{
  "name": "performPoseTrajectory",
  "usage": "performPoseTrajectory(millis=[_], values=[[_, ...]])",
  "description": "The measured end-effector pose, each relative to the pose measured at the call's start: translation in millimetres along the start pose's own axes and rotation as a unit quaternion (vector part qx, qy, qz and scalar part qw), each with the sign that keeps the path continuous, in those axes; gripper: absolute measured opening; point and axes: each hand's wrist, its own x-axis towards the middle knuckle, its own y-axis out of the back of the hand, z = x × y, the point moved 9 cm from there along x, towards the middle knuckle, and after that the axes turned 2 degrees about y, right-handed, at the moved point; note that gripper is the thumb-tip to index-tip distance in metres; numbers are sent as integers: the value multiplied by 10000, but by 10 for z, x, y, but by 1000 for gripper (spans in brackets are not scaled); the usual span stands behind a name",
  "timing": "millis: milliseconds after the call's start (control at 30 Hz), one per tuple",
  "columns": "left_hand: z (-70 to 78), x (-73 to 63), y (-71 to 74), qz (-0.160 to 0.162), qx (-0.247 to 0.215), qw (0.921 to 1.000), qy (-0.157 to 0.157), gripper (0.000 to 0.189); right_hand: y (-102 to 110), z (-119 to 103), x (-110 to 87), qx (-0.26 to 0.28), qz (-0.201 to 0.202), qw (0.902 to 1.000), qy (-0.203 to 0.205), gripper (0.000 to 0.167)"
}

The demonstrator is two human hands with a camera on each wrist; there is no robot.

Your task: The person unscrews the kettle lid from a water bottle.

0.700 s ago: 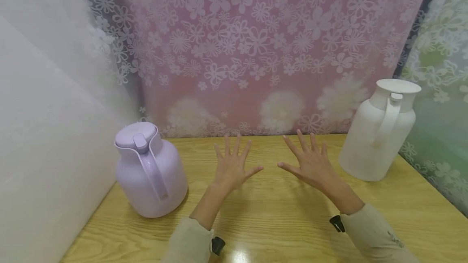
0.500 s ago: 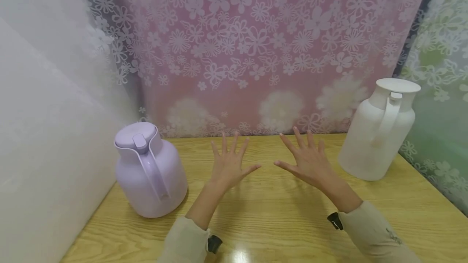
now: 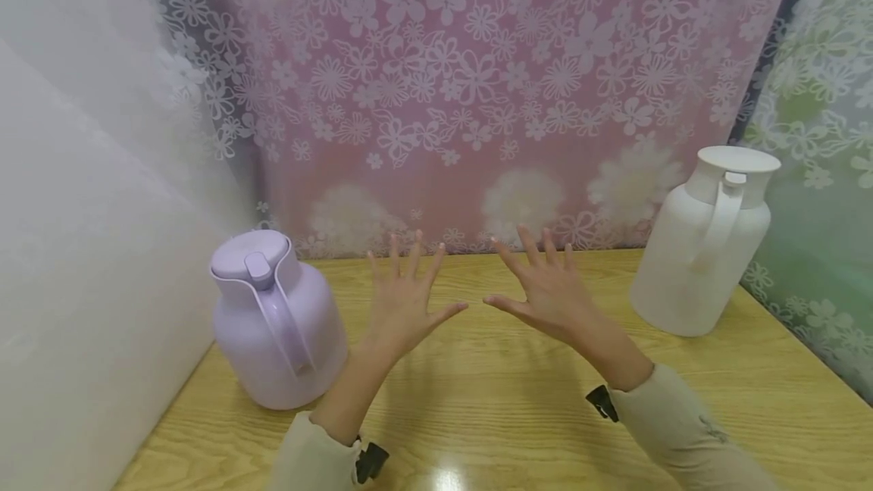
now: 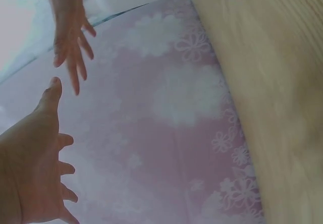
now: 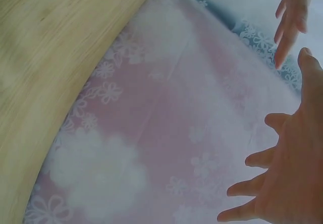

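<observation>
Your head view has glare on the table at six o'clock; your left-wrist view whites out at ten.

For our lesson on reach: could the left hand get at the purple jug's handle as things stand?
Probably yes: the left hand is spread and holds nothing, and nothing covers the purple jug's handle to its left.

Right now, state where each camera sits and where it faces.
Head: head-worn, facing forward and down at the rounded lilac jug, tall white jug, left hand and right hand.
Left wrist: on that wrist, facing the pink floral backdrop; both hands show.
Right wrist: on that wrist, same backdrop; both hands show.
Both wrist views share the yellowish wood-grain tabletop.
</observation>
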Motion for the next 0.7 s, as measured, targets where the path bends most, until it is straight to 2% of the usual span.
performPoseTrajectory(millis=[200,367,567,700], values=[[-167,-160,367,601,-474,9969,-187,86,21,-200,101,107,57,9997,197,82],[-355,-368,673,1110,-461,9924,-253,85,-13,-416,191,373,123,9984,403,81],[-719,-679,908,1701,-588,9837,68,82,-104,-723,329,759,453,9931,773,82],[-1037,-911,962,2263,-913,9689,406,81,-208,-936,424,1218,618,9851,1044,80]])
